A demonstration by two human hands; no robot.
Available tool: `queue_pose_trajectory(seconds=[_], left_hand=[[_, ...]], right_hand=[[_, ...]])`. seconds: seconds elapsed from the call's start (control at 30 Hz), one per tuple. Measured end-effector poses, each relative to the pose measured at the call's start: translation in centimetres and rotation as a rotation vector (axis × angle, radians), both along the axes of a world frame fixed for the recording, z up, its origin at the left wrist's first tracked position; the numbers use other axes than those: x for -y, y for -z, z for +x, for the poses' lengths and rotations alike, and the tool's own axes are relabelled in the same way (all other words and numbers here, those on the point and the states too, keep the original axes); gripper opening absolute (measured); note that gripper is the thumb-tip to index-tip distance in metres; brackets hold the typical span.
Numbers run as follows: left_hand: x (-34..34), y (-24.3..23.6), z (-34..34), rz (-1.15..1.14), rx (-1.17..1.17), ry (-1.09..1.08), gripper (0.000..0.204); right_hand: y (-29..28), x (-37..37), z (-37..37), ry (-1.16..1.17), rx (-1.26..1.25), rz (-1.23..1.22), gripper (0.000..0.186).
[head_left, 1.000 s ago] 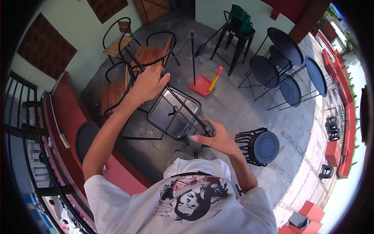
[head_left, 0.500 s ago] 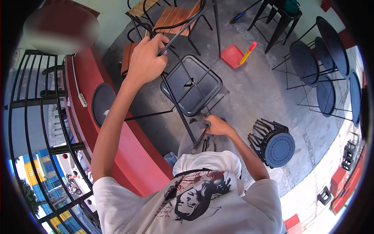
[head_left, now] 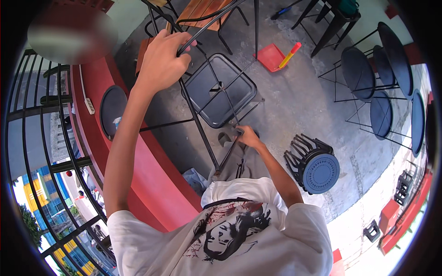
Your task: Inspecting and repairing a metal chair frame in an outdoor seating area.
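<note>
A black metal stool [head_left: 205, 85] is in front of me, its square seat with a central slot lying beyond thin crossed rods and long legs that reach toward me. At the upper left, my left hand [head_left: 163, 60] is closed around one of its black metal bars. Lower down, close to my body, my right hand [head_left: 248, 137] is closed on another part of the frame, near the seat's near corner. My right fingertips are partly hidden. Part of a shoe [head_left: 224, 139] shows below the seat.
A wooden-slat chair [head_left: 202, 16] stands beyond the stool. On the floor are a red dustpan [head_left: 270, 57] and stacked stools with a round blue-grey top [head_left: 321, 174]. Round black tables [head_left: 357, 73] stand at right. A red ledge [head_left: 152, 170] and black bars [head_left: 27, 115] line my left.
The stool and both hands have shifted slightly up and left in view, along with much of the surroundings. Both hands keep their hold on the frame.
</note>
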State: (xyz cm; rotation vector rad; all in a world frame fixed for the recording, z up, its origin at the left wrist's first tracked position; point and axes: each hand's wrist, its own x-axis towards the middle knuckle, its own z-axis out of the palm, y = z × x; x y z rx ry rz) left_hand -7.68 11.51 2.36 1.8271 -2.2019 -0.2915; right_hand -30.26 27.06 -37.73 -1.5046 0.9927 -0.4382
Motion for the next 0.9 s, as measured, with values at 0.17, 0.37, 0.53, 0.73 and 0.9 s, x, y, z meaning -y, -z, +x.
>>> queue_pose_trajectory(seconds=[0.17,0.37,0.53,0.73,0.9], left_hand=[[0.1,0.3,1.1,0.007,0.025,0.017,0.030],[0.6,0.0,0.3,0.029,-0.009,0.076,0.036],[-0.1,0.1,0.5,-0.017,-0.030,-0.098,0.031],[-1.6,0.5,0.3,-0.131,-0.037,0.036,0.034],[-0.7,0.5,-0.4,-0.243,-0.134,0.071,0.039]], right_hand=[[-1.5,-1.9,-4.0,0.345,0.212,0.128,0.042],[1.2,-3.3,-1.5,0.487,0.067,0.369,0.032],[2.4,-2.9,2.3,0.408,-0.153,0.041,0.034],[3.6,-0.7,1.1,0.132,-0.240,-0.035,0.026],[8.6,1.8,-4.3,-0.164,-0.469,-0.284,0.028]])
